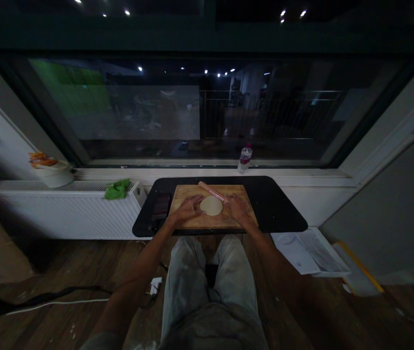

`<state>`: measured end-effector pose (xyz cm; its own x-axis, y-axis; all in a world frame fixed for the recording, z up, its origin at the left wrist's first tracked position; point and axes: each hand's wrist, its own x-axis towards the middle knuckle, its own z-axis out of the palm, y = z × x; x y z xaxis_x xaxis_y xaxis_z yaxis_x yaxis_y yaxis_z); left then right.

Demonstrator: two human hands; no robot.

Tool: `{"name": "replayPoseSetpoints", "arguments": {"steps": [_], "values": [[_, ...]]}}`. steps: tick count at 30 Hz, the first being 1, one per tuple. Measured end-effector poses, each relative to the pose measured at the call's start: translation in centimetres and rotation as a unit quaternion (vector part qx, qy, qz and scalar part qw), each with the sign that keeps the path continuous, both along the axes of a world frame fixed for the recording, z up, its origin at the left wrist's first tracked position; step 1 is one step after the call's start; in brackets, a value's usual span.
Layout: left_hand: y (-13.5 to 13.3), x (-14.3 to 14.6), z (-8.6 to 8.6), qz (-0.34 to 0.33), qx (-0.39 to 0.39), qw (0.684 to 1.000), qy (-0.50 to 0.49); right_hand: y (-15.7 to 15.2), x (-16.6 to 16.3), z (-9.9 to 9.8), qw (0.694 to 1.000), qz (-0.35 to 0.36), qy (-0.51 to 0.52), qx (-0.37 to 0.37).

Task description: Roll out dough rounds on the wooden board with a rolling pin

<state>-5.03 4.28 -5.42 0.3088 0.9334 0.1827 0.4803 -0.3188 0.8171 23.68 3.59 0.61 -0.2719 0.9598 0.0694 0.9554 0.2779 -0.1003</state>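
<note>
A pale, flat round of dough (pixel 211 205) lies on a wooden board (pixel 192 222). My left hand (pixel 189 208) rests at the dough's left edge, fingers stretched and spread, the thumb close to the rim. A thin wooden rolling pin (pixel 210 190) slants across the board just behind the dough, its far end pointing up and left. The near end runs into my right hand (pixel 237 208), between thumb and fingers, at the dough's right side. How firmly those fingers close on the pin is hard to make out in the dim light.
The board sits on a black table (pixel 280 209), with a dark object (pixel 161 206) left of it. A water bottle (pixel 245 159) stands on the windowsill. A green cloth (pixel 117 189) and a white tub (pixel 57 175) rest on the radiator (pixel 94 214). A white box (pixel 312 250) is at lower right.
</note>
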Motion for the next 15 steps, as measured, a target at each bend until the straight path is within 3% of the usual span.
{"name": "replayPoseSetpoints", "arguments": {"steps": [4,11,15], "values": [[0.3,0.0,0.4,-0.007,0.016,0.999,0.046,0.1,0.3,0.3,1.000,0.012,0.007,-0.007],[-0.6,-0.1,-0.3,0.021,0.050,0.998,0.040,1.2,0.5,-0.2,1.000,-0.007,0.017,-0.010],[-1.9,1.0,-0.3,0.029,0.099,0.986,0.133,1.6,0.2,-0.5,1.000,-0.006,0.012,-0.007]]}}
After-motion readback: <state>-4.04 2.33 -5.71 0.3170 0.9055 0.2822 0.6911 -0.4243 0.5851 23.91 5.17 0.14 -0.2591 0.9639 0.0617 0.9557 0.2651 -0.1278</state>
